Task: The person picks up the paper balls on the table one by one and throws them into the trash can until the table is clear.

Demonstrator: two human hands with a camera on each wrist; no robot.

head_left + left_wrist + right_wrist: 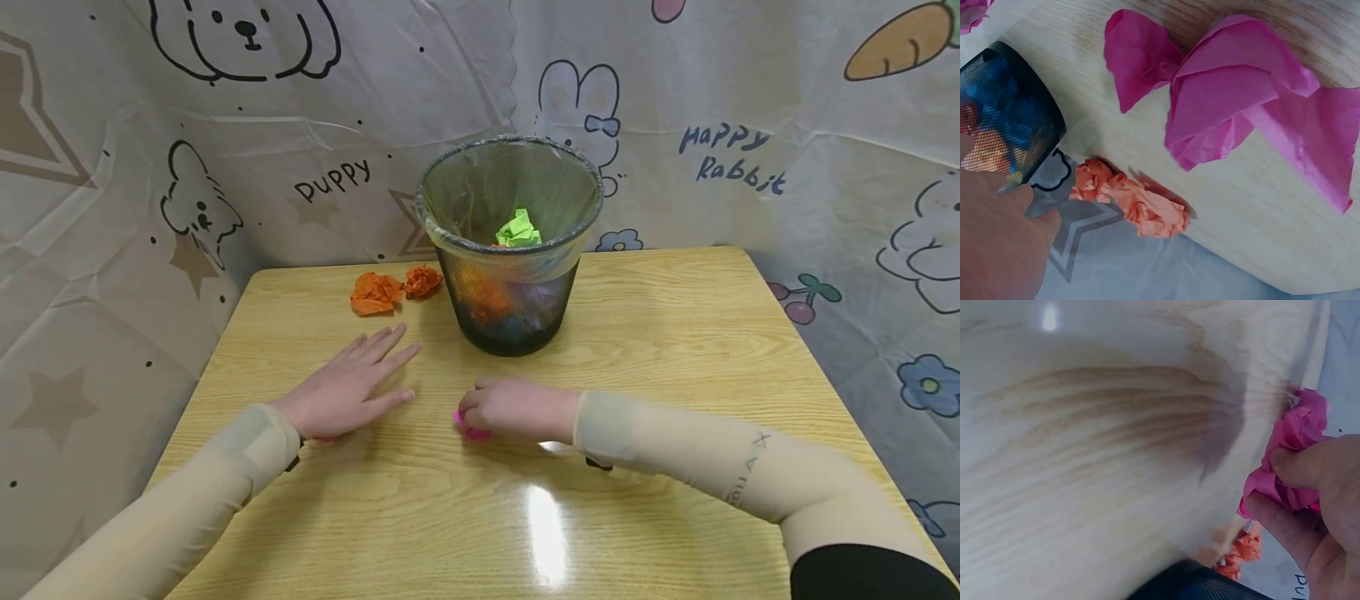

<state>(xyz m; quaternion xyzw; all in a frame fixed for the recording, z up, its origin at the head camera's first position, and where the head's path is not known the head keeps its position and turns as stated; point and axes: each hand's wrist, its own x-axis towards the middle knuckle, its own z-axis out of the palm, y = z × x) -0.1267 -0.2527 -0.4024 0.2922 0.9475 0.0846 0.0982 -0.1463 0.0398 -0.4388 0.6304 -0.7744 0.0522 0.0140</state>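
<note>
My right hand (517, 408) pinches a crumpled pink paper (1294, 444) between thumb and fingers, close over the table. In the head view only a bit of that paper shows past the fingertips. With fingers spread, my left hand (352, 387) hovers palm down to the left. Under it lies another pink paper (1229, 94), loosely crumpled, which the hand mostly hides in the head view. Beyond the left fingertips, two crumpled orange papers (377, 294) sit side by side on the table.
A black mesh wastebasket (517, 329) with a clear liner stands at the back middle of the table (660, 333). Inside are a green crumpled paper (519, 229) and orange, blue and purple ones. A printed cloth (450, 100) hangs behind the table.
</note>
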